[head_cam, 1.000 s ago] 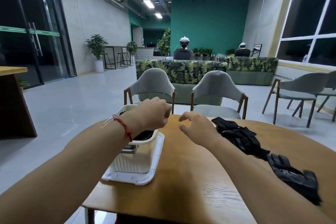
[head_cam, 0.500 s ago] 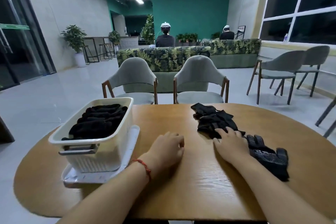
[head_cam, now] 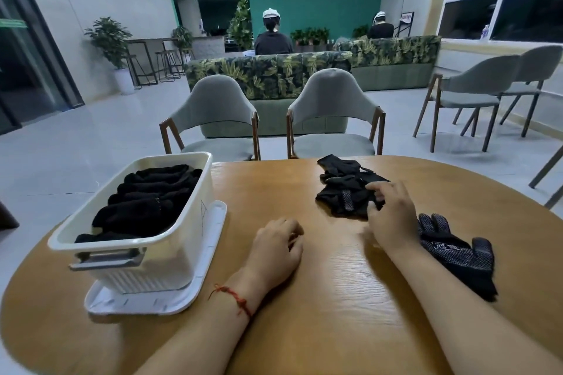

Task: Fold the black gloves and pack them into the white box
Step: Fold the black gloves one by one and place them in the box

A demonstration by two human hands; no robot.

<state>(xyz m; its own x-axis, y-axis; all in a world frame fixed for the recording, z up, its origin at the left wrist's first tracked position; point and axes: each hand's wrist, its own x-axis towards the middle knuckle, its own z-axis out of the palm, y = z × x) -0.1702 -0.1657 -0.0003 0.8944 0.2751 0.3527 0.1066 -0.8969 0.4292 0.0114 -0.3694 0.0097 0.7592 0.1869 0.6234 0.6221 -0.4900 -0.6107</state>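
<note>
The wooden surface [head_cam: 335, 298] is carrying a white lid [head_cam: 137, 303] with the white box [head_cam: 158, 265] standing on it, a heap of black gloves [head_cam: 344, 192] and one dotted glove [head_cam: 457, 256].

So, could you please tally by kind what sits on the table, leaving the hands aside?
Box: 1
Tray under it: 1
Glove heap: 1
Flat glove: 1
Total: 4, not counting the folded gloves inside the box, which are packed too tightly to count.
</note>
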